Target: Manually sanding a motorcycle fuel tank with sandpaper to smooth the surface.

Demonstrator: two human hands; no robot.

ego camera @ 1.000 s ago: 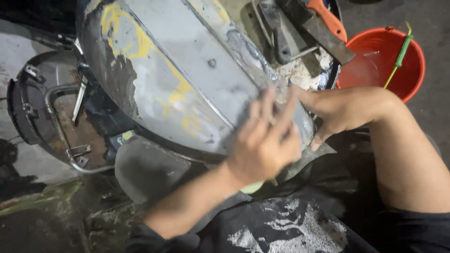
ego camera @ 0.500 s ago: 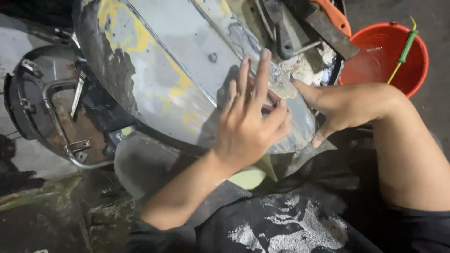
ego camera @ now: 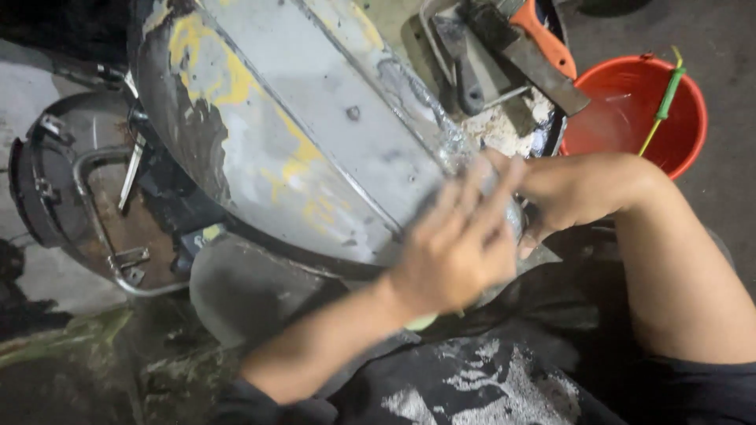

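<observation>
Left hand: the left hand (ego camera: pixel 457 248) lies flat, fingers spread and released, on the lower right edge of the curved metal body panel (ego camera: pixel 315 142); it is motion-blurred, so whether something thin sits under the palm I cannot tell.
Right hand: the right hand (ego camera: pixel 567 189) comes in from the right and curls against the same edge of the panel, thumb underneath; it seems to steady that edge, though its fingertips are hidden behind the left hand and its grasp cannot be told.
Panel: grey, bare in broad patches, with yellow paint remnants and a dark band along its left side; a raised seam runs down its length. It lies tilted across the person's lap, its lower right edge toward the body, which puts the surface within reach of both hands.
Wet streak: a glistening line (ego camera: pixel 441 126) runs along the panel's upper right edge down toward the hands.
Bucket: a red bucket (ego camera: pixel 693 126) stands on the floor beyond the panel's right corner, near the right forearm, a green-and-yellow stick (ego camera: pixel 664 102) leaning in it.
Tools: an orange-handled scraper (ego camera: pixel 543 43) lies in a tray (ego camera: pixel 429 20) above the panel's top right corner.
Left side: a round metal housing (ego camera: pixel 71 197) with a bent bar sits beyond the panel's left edge.
</observation>
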